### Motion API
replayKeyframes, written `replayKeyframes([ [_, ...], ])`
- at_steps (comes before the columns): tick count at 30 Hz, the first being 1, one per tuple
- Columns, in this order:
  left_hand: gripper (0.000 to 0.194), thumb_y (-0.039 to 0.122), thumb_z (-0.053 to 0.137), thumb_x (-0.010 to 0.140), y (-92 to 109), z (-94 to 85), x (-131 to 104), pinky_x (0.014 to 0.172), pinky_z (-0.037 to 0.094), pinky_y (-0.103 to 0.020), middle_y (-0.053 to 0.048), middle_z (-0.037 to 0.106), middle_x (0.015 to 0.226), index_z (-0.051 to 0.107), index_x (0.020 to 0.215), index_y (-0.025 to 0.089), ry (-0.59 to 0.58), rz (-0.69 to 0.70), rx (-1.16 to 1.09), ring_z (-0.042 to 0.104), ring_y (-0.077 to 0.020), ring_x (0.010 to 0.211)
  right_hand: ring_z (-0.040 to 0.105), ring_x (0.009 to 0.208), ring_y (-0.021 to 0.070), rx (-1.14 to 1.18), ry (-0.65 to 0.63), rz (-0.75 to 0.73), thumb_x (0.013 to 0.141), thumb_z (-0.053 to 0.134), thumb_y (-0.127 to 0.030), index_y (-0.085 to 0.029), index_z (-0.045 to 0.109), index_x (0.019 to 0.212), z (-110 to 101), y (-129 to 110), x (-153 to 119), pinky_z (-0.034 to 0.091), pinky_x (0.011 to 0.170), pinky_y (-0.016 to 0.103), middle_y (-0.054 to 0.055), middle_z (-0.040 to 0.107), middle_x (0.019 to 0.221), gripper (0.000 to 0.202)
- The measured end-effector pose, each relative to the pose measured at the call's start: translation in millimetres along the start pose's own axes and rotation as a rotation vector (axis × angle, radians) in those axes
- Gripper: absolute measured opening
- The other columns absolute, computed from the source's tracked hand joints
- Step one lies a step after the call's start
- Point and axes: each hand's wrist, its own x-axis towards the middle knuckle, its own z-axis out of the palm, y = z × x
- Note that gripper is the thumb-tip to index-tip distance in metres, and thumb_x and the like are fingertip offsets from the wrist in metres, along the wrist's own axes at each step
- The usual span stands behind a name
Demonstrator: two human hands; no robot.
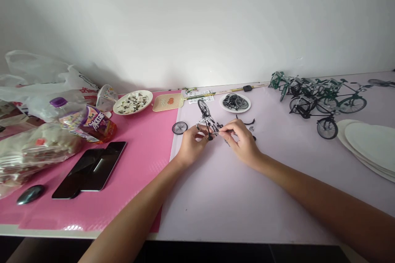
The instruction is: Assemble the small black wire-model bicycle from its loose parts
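A small model bicycle (204, 109), black and silver with one wheel up, is held at the table's middle. My left hand (194, 144) is closed on its lower part. From the right, my right hand (240, 139) pinches a thin tool (222, 132) whose tip meets the model. A loose spoked wheel (179, 128) lies to the left of my left hand. Beyond my right hand, a white plate (235, 110) holds dark parts and wheels. A curved black part (248, 122) and other small dark pieces lie near my right hand.
Assembled model bicycles (342, 100) stand at the right, beside stacked white plates (370, 144). At the left are a bowl of light pieces (133, 103), a drink bottle (92, 121), plastic bags (40, 86), phones (92, 168) and a dark mouse (31, 194). A wall rises behind.
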Motion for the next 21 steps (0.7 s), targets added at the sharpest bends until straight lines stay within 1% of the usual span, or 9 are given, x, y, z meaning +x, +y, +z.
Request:
replayKeyframes([
  [3,0.010,0.013,0.060,0.085,-1.0,-0.2,-0.2,0.079,0.056,-0.029,-0.005,0.073,0.093,0.068,0.090,0.017,-0.018,0.006,0.010,0.072,-0.0156,0.084,0.061,0.084,0.0229,-0.015,0.023,-0.006,0.101,0.060,-0.022,-0.025,0.064,0.098,0.3,1.8,0.0,0.052,0.075,0.038,0.005,0.064,0.088,0.006],
  [8,0.013,0.010,0.059,0.085,-1.9,-0.1,-0.5,0.078,0.056,-0.028,-0.005,0.073,0.092,0.067,0.090,0.017,-0.028,0.028,0.013,0.072,-0.0154,0.083,0.060,0.084,0.0230,-0.043,0.046,-0.003,0.100,0.060,-0.020,-0.025,0.064,0.097,1.3,1.6,-1.1,0.052,0.072,0.037,0.006,0.064,0.087,0.007],
  [11,0.010,0.012,0.060,0.086,-2.0,0.0,-0.9,0.079,0.056,-0.028,-0.005,0.073,0.092,0.067,0.090,0.017,-0.029,0.026,0.011,0.072,-0.0156,0.083,0.060,0.083,0.0228,-0.039,0.053,-0.011,0.100,0.061,-0.019,-0.025,0.064,0.096,1.1,0.5,-0.6,0.052,0.072,0.037,0.005,0.065,0.087,0.008],
  [21,0.009,0.013,0.060,0.084,-1.6,-1.1,-0.8,0.079,0.057,-0.029,-0.005,0.073,0.092,0.067,0.089,0.018,-0.044,0.020,0.016,0.072,-0.0163,0.085,0.062,0.086,0.0250,-0.031,0.054,0.028,0.099,0.063,-0.022,-0.026,0.068,0.093,0.5,1.0,0.0,0.053,0.077,0.041,0.006,0.069,0.086,0.008],
])
